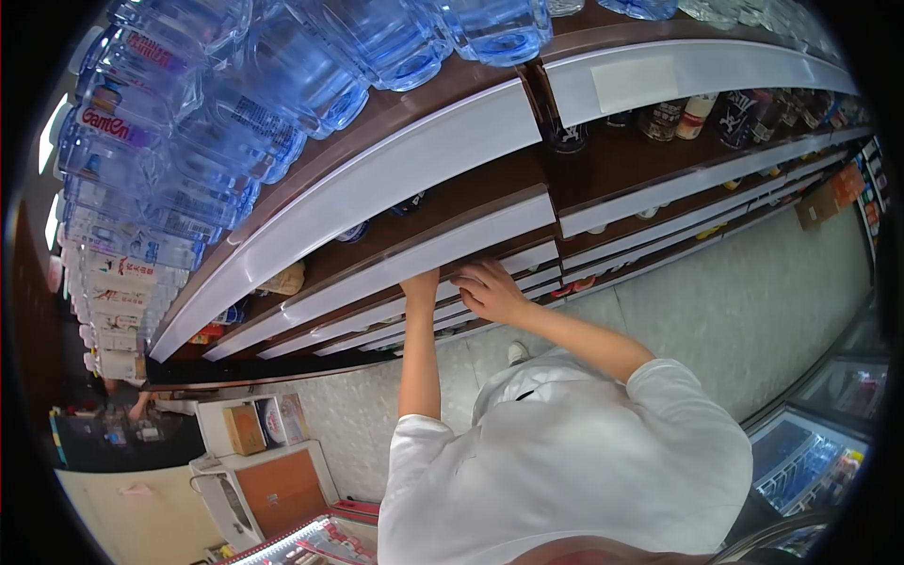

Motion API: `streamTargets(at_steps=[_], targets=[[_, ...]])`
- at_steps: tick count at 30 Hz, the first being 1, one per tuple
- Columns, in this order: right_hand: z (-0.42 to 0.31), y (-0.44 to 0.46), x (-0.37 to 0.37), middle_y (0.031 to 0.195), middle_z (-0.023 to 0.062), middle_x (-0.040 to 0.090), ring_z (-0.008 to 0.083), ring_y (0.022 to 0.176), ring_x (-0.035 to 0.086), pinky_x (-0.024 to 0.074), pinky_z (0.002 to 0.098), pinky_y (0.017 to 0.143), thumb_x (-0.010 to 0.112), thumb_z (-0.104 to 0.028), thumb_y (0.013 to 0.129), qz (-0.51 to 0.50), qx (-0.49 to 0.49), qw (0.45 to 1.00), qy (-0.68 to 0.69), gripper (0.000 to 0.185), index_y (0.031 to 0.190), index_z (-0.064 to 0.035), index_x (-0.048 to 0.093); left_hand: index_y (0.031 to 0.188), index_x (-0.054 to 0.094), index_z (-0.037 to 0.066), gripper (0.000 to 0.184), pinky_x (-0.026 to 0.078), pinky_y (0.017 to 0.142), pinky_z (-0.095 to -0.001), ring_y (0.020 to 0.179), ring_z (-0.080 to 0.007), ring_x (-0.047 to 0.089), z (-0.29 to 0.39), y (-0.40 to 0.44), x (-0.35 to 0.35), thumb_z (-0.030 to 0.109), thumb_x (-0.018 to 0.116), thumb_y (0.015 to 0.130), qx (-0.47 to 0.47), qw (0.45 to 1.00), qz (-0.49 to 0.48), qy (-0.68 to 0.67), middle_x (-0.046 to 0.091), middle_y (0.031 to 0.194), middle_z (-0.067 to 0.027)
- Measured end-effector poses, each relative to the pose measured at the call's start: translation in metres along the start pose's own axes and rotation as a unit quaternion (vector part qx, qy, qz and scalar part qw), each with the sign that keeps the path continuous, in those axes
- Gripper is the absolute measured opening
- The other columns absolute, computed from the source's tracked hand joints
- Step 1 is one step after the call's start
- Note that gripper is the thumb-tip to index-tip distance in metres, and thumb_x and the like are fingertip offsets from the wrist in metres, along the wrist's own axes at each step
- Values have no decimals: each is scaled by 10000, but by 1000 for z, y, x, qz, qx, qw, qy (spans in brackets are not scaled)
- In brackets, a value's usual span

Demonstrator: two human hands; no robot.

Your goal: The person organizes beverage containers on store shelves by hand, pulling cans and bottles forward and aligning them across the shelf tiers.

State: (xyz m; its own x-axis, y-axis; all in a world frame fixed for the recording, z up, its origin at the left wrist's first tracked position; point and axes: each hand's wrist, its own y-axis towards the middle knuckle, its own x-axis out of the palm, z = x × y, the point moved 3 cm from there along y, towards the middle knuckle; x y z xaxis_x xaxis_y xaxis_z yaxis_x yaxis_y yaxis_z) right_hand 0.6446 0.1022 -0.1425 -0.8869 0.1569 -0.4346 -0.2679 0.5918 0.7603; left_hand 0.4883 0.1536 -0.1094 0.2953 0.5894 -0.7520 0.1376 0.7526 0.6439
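Observation:
My left hand (423, 282) reaches in beneath a white-edged shelf (443, 235). Its fingers go out of sight under that edge, so what they touch or hold is hidden. Beside it on the right, my right hand (492, 290) is at the front of a lower shelf (539, 254). Its fingers are loosely bent and apart, and nothing shows in them. Whether the fingertips touch the shelf I cannot tell.
Large blue water bottles (311, 80) crowd the top shelf overhead. Dark bottles (734, 118) stand on shelves to the right. A cardboard box (821, 204) sits at the aisle's far end. Behind are a glass-topped freezer (810, 457) and a counter (212, 433). Another person's arm (141, 407) shows at far left.

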Motion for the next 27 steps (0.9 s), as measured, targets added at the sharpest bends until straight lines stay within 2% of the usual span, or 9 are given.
streamTargets(at_steps=[2,6,8,9,14,16,21,23,27], targets=[[0,-4,-12,1044,47,580,269,920,549,428,393,802,648,-47,726,39,30,999,19,298,1020,-90,619,854,679,29,121,469,744,-469,816,-400,606,-2,-5,7,99,610,783,-52,997,-37,-53,666,845,-172],[11,-3,-38,1053,50,579,280,910,561,425,391,800,652,-34,725,44,58,997,18,323,1041,-94,619,882,671,13,169,480,728,-441,832,-393,612,2,-16,15,150,654,783,-131,980,-36,-147,667,867,-172],[21,3,-52,1048,57,575,274,875,557,429,399,764,649,-42,728,90,54,994,-23,290,1013,-91,621,898,665,8,279,488,723,-424,843,-386,620,23,-14,9,246,723,766,-159,946,-2,-281,668,858,-169],[26,6,-59,1025,49,573,260,867,564,432,403,764,643,-70,755,88,60,993,-45,263,1017,-91,621,906,666,16,374,499,685,-420,795,-372,632,37,-14,-1,332,769,733,-132,980,0,-151,670,822,-147],[59,-1,-49,928,33,602,224,890,573,438,399,798,621,-174,796,-33,51,987,-150,243,1026,-96,622,908,665,36,398,503,584,-395,690,-349,634,36,-19,14,366,776,715,-123,988,11,-92,674,809,-118],[59,-5,-44,937,15,626,198,947,577,433,373,837,623,-180,788,2,-33,979,-199,241,1021,-121,637,903,664,39,389,503,588,-389,695,-345,636,38,-20,13,359,774,711,-117,989,21,-87,673,807,-118],[61,-5,-39,982,-10,636,167,989,576,424,343,867,626,-182,777,-6,-46,976,-212,225,997,-152,659,958,650,40,409,498,670,-420,809,-366,629,40,-21,14,381,729,746,-147,988,5,-56,666,888,-141],[60,-6,-40,981,-16,635,163,979,578,425,336,862,625,-185,774,8,-64,974,-217,213,982,-158,665,864,656,52,366,484,570,-392,659,-329,618,40,-23,18,398,709,757,-60,994,88,-4,653,757,-101],[61,-7,-39,962,-21,630,162,924,585,431,340,821,629,-190,762,-7,-58,975,-215,182,940,-164,659,860,653,57,370,478,570,-390,650,-327,611,38,-28,23,415,684,770,-64,992,109,12,645,745,-97]])
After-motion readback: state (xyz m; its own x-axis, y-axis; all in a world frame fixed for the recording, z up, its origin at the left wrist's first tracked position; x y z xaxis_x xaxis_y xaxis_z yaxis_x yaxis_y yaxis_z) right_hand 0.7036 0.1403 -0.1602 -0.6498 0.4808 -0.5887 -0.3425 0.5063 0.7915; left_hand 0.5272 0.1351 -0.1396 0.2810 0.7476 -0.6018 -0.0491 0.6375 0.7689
